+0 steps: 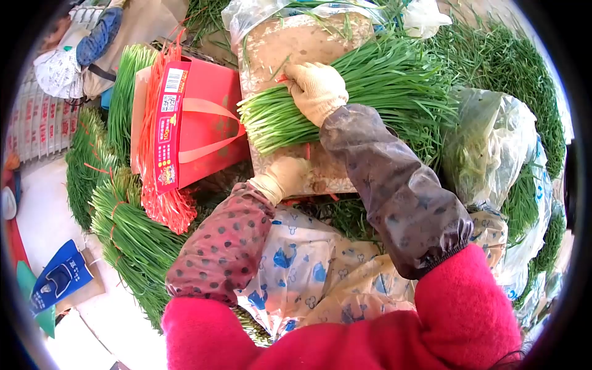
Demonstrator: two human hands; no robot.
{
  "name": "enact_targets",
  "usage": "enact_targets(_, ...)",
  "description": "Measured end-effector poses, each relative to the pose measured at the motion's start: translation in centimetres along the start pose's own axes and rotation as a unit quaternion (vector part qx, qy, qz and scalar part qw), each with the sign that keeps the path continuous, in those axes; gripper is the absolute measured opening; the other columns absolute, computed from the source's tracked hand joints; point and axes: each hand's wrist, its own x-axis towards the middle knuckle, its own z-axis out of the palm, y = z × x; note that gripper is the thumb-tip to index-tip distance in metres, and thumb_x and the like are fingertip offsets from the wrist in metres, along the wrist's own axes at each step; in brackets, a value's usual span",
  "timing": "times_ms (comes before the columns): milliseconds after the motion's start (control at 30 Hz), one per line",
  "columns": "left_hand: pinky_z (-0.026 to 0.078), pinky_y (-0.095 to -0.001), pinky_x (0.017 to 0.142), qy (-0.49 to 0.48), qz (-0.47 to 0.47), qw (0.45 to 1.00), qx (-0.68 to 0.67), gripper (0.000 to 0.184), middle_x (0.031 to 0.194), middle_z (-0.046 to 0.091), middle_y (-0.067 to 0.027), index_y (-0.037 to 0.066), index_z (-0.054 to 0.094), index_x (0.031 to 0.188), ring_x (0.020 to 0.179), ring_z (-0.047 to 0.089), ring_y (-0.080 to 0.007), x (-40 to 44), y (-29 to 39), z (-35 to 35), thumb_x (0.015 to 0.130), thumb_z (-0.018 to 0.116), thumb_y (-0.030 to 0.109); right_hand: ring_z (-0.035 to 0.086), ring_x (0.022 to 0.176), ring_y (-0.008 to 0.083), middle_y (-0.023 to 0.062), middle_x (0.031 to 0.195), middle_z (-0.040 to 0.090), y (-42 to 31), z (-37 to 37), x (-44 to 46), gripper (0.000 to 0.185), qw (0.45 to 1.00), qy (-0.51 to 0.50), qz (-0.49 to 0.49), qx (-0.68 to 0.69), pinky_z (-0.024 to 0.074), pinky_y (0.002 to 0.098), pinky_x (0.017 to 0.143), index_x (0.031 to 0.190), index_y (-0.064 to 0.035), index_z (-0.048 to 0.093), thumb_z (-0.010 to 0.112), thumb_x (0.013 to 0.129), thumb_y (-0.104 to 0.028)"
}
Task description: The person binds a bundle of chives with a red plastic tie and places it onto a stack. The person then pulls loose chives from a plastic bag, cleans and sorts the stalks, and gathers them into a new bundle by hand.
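A bunch of garlic chives (271, 117) lies across the board (271, 55), its cut pale stems to the left and its green leaves to the right. My right hand (317, 89), in a knitted glove, is closed over the top of the bunch; a bit of red tie (282, 78) shows by its fingers. Below the bunch, at the board's near side, my left hand (287, 177) is gloved and curled shut. A short red strand rises from its fingertips to the underside of the chives. The fingertips themselves are partly hidden.
A red bag (213, 117) with red tie strands (157, 123) hung over it stands left of the board. Tied chive bundles (132, 228) pile up farther left. Loose chives (493, 61) and a clear plastic bag (493, 142) lie right. Printed plastic sheeting (308, 259) covers my lap.
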Motion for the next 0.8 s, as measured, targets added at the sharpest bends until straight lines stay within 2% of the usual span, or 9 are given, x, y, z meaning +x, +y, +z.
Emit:
enact_targets(67, 0.053, -0.0355, 0.071, 0.202, 0.015, 0.908, -0.367, 0.013, 0.088, 0.07, -0.0121, 0.003, 0.067, 0.092, 0.08, 0.067, -0.0266, -1.3, 0.2, -0.7, 0.086, 0.064, 0.014, 0.06, 0.082, 0.0357, 0.013, 0.08, 0.064, 0.0, -0.1, 0.1, 0.013, 1.0, -0.015, 0.002, -0.003, 0.0472, 0.0454, 0.072, 0.088, -0.0085, 0.064, 0.061, 0.086, -0.021)
enact_targets(100, 0.054, -0.0309, 0.068, 0.157, -0.02, 0.793, -0.589, 0.012, 0.085, 0.07, -0.0115, 0.0, 0.065, 0.095, 0.076, 0.067, -0.0206, -1.2, 0.3, -1.3, 0.088, 0.064, 0.01, 0.061, 0.083, 0.0352, 0.0127, 0.08, 0.064, -0.1, -0.1, 0.1, 0.014, 1.0, -0.017, 0.01, -0.003, 0.0473, 0.0451, 0.072, 0.087, -0.0081, 0.065, 0.063, 0.086, -0.022)
enact_targets(133, 0.054, -0.0309, 0.068, 0.162, -0.02, 0.793, -0.587, 0.012, 0.085, 0.07, -0.0115, 0.0, 0.065, 0.095, 0.076, 0.067, -0.0206, -1.1, 0.2, -2.0, 0.088, 0.064, 0.01, 0.061, 0.083, 0.0352, 0.0127, 0.08, 0.064, -0.1, -0.1, 0.2, 0.014, 1.0, -0.015, 0.005, -0.003, 0.0473, 0.0451, 0.072, 0.087, -0.0081, 0.065, 0.063, 0.086, -0.022)
enact_targets(200, 0.054, -0.0301, 0.067, 0.212, 0.033, 0.546, -0.81, 0.017, 0.083, 0.069, -0.0122, -0.002, 0.063, 0.102, 0.071, 0.067, -0.0193, -1.0, -0.1, -3.5, 0.093, 0.061, 0.013, 0.061, 0.083, 0.0349, 0.0122, 0.082, 0.065, 0.0, -0.1, 0.3, 0.015, 0.999, -0.031, 0.027, 0.018, 0.0474, 0.0448, 0.072, 0.087, -0.0077, 0.066, 0.064, 0.085, -0.023)
enact_targets(267, 0.055, -0.0316, 0.065, 0.288, -0.025, 0.546, -0.786, 0.021, 0.085, 0.068, -0.0131, -0.001, 0.061, 0.108, 0.069, 0.067, -0.0202, -0.2, -0.1, -4.9, 0.095, 0.058, 0.015, 0.063, 0.091, 0.033, 0.0125, 0.091, 0.068, 0.3, -0.1, 0.4, 0.018, 0.997, -0.057, 0.044, 0.019, 0.0495, 0.0433, 0.079, 0.097, -0.0118, 0.069, 0.062, 0.083, -0.02)
enact_targets(333, 0.055, -0.0326, 0.064, 0.27, -0.07, 0.477, -0.834, 0.022, 0.084, 0.068, -0.0134, -0.001, 0.061, 0.107, 0.069, 0.067, -0.0202, 0.7, -0.3, -6.0, 0.097, 0.057, 0.019, 0.063, 0.092, 0.0331, 0.0136, 0.092, 0.068, 0.2, -0.3, 0.5, 0.02, 0.993, -0.058, 0.077, 0.072, 0.0494, 0.044, 0.08, 0.1, -0.0113, 0.069, 0.061, 0.084, -0.021)
enact_targets(367, 0.055, -0.0326, 0.064, 0.272, -0.069, 0.474, -0.834, 0.022, 0.084, 0.068, -0.0134, -0.001, 0.061, 0.107, 0.069, 0.067, -0.0202, 0.9, -0.4, -6.4, 0.097, 0.057, 0.019, 0.064, 0.091, 0.0326, 0.0162, 0.093, 0.068, 0.3, -0.6, 0.4, 0.024, 0.987, -0.088, 0.106, 0.082, 0.0502, 0.0366, 0.077, 0.104, -0.0058, 0.067, 0.065, 0.085, -0.02)
enact_targets(433, 0.055, -0.0341, 0.064, 0.261, -0.125, 0.484, -0.826, 0.024, 0.085, 0.068, -0.0134, -0.001, 0.06, 0.106, 0.068, 0.067, -0.021, 0.9, -0.4, -7.4, 0.098, 0.054, 0.021, 0.065, 0.09, 0.0321, 0.0162, 0.093, 0.068, 0.2, -0.9, 0.7, 0.024, 0.982, -0.1, 0.125, 0.098, 0.0502, 0.0364, 0.076, 0.104, -0.0053, 0.067, 0.064, 0.086, -0.02)
enact_targets(800, 0.056, -0.0398, 0.069, 0.31, -0.11, 0.394, -0.858, 0.024, 0.082, 0.065, -0.0137, -0.001, 0.058, 0.105, 0.07, 0.067, -0.0234, 2.2, -0.3, -7.2, 0.098, 0.051, 0.021, 0.066, 0.082, 0.0307, 0.0177, 0.086, 0.066, 0.2, -1.4, 0.6, 0.023, 0.966, -0.109, 0.172, 0.162, 0.0499, 0.0358, 0.073, 0.1, -0.0034, 0.067, 0.063, 0.084, -0.019)
